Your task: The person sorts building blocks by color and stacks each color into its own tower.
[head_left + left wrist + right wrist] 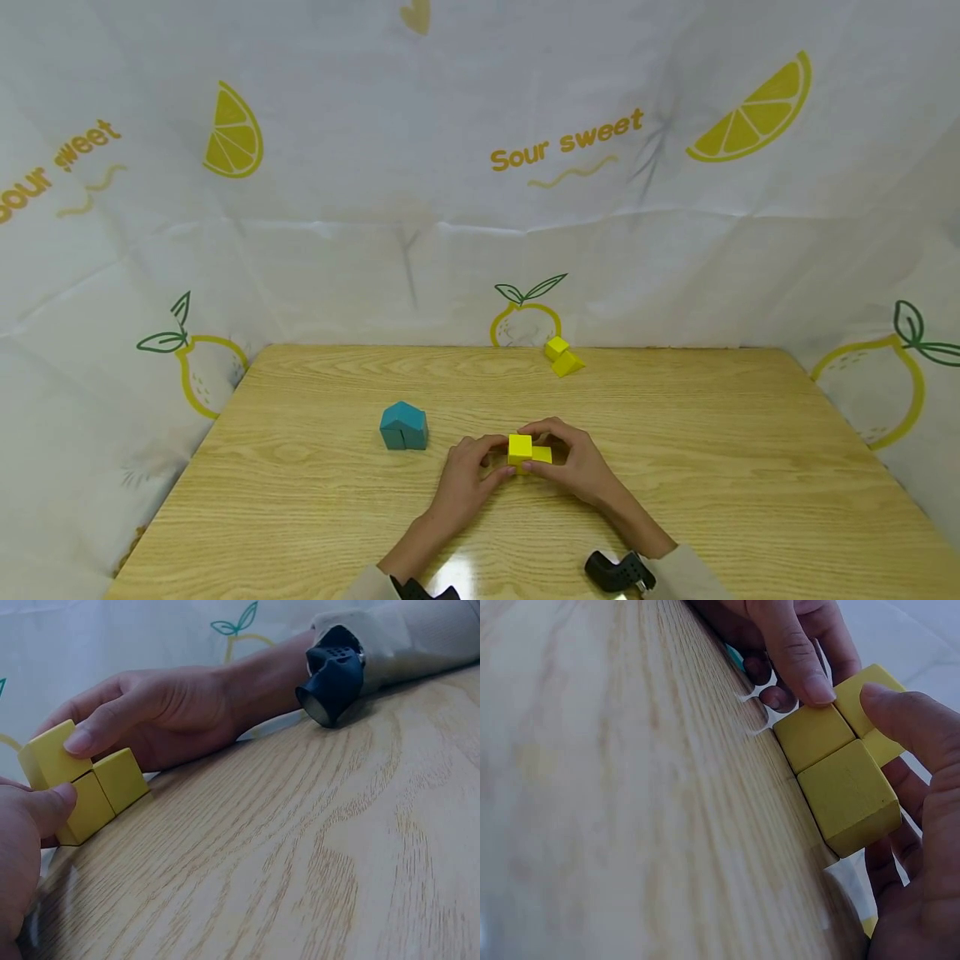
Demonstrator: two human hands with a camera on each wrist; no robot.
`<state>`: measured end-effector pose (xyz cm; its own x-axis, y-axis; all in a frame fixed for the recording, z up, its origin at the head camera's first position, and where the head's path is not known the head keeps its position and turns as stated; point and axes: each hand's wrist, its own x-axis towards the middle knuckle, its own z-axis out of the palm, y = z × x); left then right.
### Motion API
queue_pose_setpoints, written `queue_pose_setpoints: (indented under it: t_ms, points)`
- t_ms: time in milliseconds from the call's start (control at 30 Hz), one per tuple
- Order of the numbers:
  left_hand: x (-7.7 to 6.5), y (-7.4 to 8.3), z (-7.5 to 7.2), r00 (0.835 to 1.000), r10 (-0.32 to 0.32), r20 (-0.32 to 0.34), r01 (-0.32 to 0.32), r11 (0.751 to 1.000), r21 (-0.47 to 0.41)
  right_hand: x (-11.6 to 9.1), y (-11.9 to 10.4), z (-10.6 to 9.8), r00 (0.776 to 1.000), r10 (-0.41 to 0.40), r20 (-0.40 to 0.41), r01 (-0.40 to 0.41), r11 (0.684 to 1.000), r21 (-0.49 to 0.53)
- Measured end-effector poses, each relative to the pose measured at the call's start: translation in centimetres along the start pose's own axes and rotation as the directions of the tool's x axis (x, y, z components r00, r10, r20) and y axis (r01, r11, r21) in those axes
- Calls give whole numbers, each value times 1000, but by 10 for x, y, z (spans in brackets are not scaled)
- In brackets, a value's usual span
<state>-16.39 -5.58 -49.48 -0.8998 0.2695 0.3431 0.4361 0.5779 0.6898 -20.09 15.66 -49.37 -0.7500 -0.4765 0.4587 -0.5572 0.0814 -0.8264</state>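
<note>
while creased white cloth [450, 100] printed with lemons hangs behind, a smooth wood-grained table [300, 500] spreads before it. above the wood, the left hand [467, 475] pinches a yellow lower cube [814, 739], thumb and fingers parted by its width; the right hand [573, 462], likewise narrowed, grips the upper cube [520, 448] stacked on it — flat-faced, crisp-edged. a third cube [543, 454] touches the lower one's side. house-shaped teal blocks [403, 427] stand left of the hands — a small yellow pair [567, 363], one wedge-shaped, lies near the far edge.
</note>
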Motion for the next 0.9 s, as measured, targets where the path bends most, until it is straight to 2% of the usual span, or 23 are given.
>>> queue_pose_setpoints:
  t_ms: [367,667,900]
  points:
    - [-1,0,1,1000,26,-12,-26,1000,11,1,-4,0,1000,-5,8,5,1000,1]
    - [-1,0,0,1000,27,-6,-27,1000,10,5,-32,0,1000,-13,21,12,999,32]
    - [-1,0,0,1000,26,-5,-26,1000,5,2,-12,-1,999,7,33,-8,999,54]
